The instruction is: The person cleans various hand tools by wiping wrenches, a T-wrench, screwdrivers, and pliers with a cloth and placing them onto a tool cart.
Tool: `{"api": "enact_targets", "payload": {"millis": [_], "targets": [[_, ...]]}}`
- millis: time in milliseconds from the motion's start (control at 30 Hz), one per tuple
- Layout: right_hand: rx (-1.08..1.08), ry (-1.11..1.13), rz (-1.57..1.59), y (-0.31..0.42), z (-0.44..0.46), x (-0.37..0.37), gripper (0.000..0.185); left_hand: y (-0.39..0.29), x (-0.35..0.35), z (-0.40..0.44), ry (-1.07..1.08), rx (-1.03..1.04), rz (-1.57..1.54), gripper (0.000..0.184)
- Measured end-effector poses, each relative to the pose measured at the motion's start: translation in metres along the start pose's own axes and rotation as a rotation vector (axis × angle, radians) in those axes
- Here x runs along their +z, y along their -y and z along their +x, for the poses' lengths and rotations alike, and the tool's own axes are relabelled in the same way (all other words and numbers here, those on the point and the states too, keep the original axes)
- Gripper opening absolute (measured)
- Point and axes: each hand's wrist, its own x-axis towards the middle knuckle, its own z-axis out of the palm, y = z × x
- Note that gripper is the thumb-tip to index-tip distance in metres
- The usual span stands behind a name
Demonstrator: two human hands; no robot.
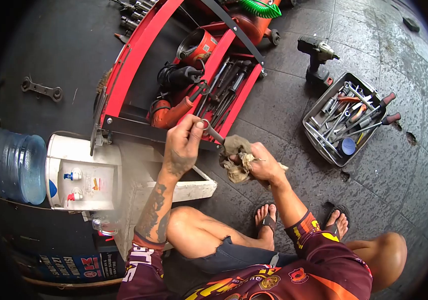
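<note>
- holding one wrench (217,135) and one rag (238,146) between two hands, by the near right corner of the red cart (135,62).
- one left hand (184,142): thumb and fingers pinched narrow on the wrench's ring end.
- one right hand (265,162): closed round the bunched rag.
- in the cart: one can (207,47), one black power tool (176,76) and one orange power tool (173,115); along its right edge, dark tools (230,85) too crowded to count.
- one drill (318,57) on the floor (276,117), just beside the tray's far left edge.
- one tray (322,102) on the floor, right of the cart: two brown handles (388,99) jut over its right edge, one blue cap (347,146) sits at its near corner; its other tools overlap too much to count.
- one dispenser (85,150) left of the cart's near edge: two taps (76,174), one blue, one red; one bottle (18,165) at its left end.
- one spanner (42,91) well left of the cart.
- wrench against hands: ring at the left fingertips, shaft slanting towards the right hand, far end hidden in the rag.
</note>
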Motion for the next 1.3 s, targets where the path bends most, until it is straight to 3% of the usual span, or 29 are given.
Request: {"api": "enact_targets", "payload": {"millis": [133,233,367,400,467,533,633,700,733,800,833,867,933,1033,1067,1100,1167,1300], "targets": [[0.089,0.045,0.066,-0.011,-0.003,0.018,0.026,0.016,-0.011,-0.003,-0.075,0.014,0.044,0.023],[0.165,0.057,0.341,-0.010,-0.001,0.026,0.029,0.036,-0.019,0.003,-0.177,-0.057,-0.193,0.029],[0.087,-0.030,0.317,-0.003,0.005,0.041,0.027,0.015,0.000,0.001,-0.144,-0.226,-0.504,0.036],[0.089,-0.129,0.418,0.002,0.007,0.046,0.027,0.012,0.007,-0.001,0.082,-0.238,-0.648,0.035],[0.091,-0.325,0.615,0.012,0.010,0.048,0.027,0.015,0.022,-0.005,0.162,-0.179,-0.613,0.033],[0.009,-0.333,0.383,0.011,0.017,0.056,0.027,0.017,0.026,-0.002,0.003,-0.227,-0.642,0.034],[0.046,-0.297,0.284,0.021,0.018,0.059,0.025,0.025,0.021,0.002,-0.113,-0.200,-0.635,0.034],[0.256,-0.104,0.233,0.017,0.013,0.059,0.024,0.016,0.006,0.004,-0.193,-0.199,-0.502,0.034],[0.161,-0.067,0.107,0.010,0.007,0.063,0.024,0.021,0.000,0.017,-0.382,-0.081,-0.681,0.031],[-0.022,-0.055,-0.072,-0.010,-0.011,0.072,0.032,0.024,-0.034,0.024,-0.494,-0.120,-0.976,0.029],[0.052,-0.178,0.103,-0.014,-0.013,0.072,0.035,0.026,-0.029,0.019,-0.464,-0.235,-0.916,0.030],[-0.009,-0.337,0.268,-0.019,-0.009,0.069,0.030,0.027,-0.018,0.010,-0.388,-0.343,-0.883,0.028],[0.205,-0.460,0.411,0.013,0.000,0.047,0.025,0.020,0.001,-0.001,-0.090,-0.458,-0.740,0.030],[0.103,-0.478,0.640,0.003,0.028,0.041,0.029,0.033,0.042,-0.010,0.066,-0.267,-0.384,0.026],[0.072,-0.511,0.296,-0.013,0.039,0.036,0.027,0.038,0.055,-0.016,0.104,-0.181,-0.279,0.026],[0.065,-0.575,0.347,-0.014,0.041,0.032,0.027,0.030,0.065,-0.019,0.133,-0.093,-0.178,0.029],[-0.013,-0.693,0.617,-0.014,0.041,0.033,0.027,0.016,0.070,-0.017,0.170,-0.078,-0.042,0.029],[0.053,-0.742,0.689,-0.008,0.036,0.016,0.029,0.010,0.073,-0.020,0.282,-0.129,0.012,0.028]]}}
